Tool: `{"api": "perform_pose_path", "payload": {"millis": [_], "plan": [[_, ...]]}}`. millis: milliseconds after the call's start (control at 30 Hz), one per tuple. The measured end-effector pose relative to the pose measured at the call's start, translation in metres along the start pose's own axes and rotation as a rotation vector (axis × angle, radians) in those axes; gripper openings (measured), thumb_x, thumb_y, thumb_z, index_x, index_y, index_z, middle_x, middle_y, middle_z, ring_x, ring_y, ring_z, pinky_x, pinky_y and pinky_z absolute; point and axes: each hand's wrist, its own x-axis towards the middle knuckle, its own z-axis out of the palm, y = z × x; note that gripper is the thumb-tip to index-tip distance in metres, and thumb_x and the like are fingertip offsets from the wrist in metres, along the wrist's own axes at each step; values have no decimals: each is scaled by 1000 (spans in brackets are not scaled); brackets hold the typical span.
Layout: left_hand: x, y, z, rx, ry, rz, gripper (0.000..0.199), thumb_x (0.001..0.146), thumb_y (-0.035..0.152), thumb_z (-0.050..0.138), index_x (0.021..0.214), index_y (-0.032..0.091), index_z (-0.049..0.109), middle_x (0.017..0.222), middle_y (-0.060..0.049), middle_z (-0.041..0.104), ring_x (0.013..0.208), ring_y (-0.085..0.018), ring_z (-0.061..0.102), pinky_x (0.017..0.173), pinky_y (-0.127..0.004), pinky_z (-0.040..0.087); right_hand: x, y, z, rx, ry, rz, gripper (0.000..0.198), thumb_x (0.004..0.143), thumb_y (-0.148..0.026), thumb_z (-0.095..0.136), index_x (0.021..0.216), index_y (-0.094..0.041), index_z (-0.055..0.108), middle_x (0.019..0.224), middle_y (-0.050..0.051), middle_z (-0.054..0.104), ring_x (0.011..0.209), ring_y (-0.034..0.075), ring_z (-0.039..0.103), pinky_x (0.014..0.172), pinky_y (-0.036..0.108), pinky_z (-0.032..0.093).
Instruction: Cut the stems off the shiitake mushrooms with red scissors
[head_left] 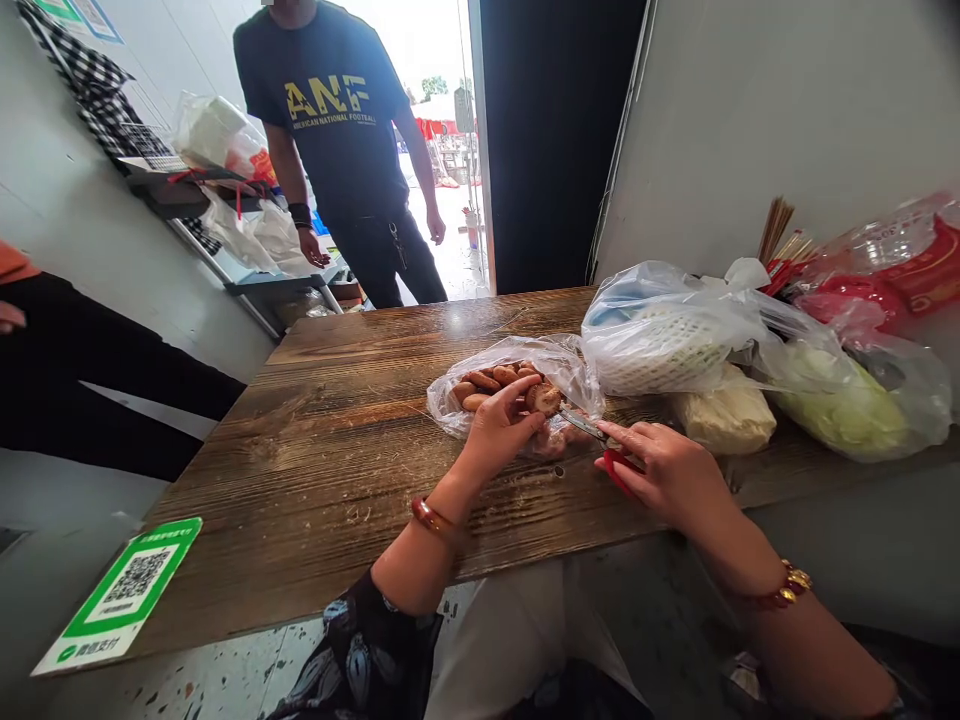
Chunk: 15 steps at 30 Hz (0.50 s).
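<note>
At twelve o'clock, my left hand (pixel 499 432), fingers partly curled, pinches a mushroom (pixel 544 399) by the clear bag (pixel 568 362), and my right hand (pixel 667 475), curled round scissors (pixel 585 423), holds their tips at its four o'clock edge.

"ANF" over "AMERICAN NATIONAL FOOTBALL" on a dark T-shirt (pixel 326 150), "微信支付" on a green-and-white card (pixel 120 595)

The table (pixel 300 500) is dark brown, streaked with grain. On it I see a pale green cabbage (pixel 855 402) and, at its left edge, a green card (pixel 166 538) with a black-and-white code. Above it are a brown mushroom (pixel 543 399) and red-handled scissors (pixel 585 424). Beyond it, a dark shirt (pixel 337 150) carries yellow letters; far left, a cloth (pixel 82 90) shows black-and-white checks.
</note>
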Motion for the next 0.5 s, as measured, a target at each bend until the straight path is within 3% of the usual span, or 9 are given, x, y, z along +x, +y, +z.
{"api": "perform_pose_path", "payload": {"millis": [500], "plan": [[0,-6,5,128,43,78,51,71,12,75,121,17,65,114,-9,71,97,-21,69,88,-36,59,11,-10,-3,-50,-20,7,41,91,-35,61,130,-24,65,91,6,71,82,23,64,69,33,46]]}}
